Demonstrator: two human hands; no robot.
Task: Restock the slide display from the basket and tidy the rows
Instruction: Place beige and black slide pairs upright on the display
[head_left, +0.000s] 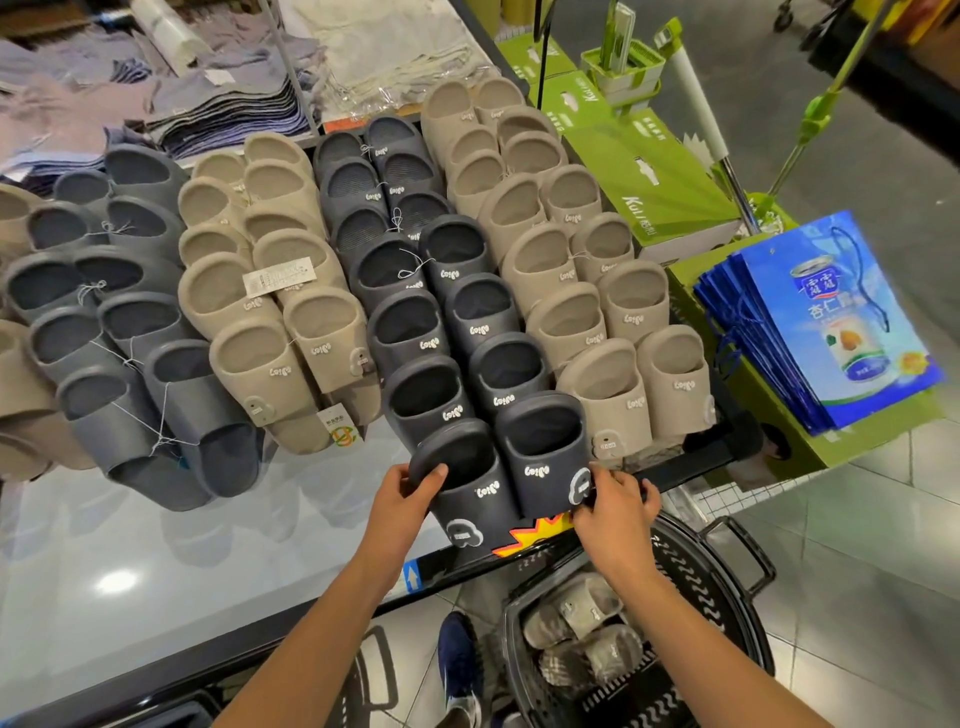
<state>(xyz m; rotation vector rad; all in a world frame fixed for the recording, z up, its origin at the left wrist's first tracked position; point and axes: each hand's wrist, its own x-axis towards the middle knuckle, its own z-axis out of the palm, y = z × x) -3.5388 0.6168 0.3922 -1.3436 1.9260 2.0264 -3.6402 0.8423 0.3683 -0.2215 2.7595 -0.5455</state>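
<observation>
Rows of grey, beige and navy slides cover the glossy display table (130, 561). At the front of the navy row stands a navy pair (498, 467) with white security tags. My left hand (402, 493) grips the left slide of that pair at its toe edge. My right hand (615, 504) holds the right slide at its lower right corner, fingers curled by the tag. Below, a black basket (691, 582) on the floor holds several beige patterned slides (576, 618).
Beige rows flank the navy row on both sides; grey slides (119, 332) lie further left. Green boxes (649, 171) and blue gift bags (831, 322) stand to the right. Folded clothes lie behind. A second basket sits at bottom left.
</observation>
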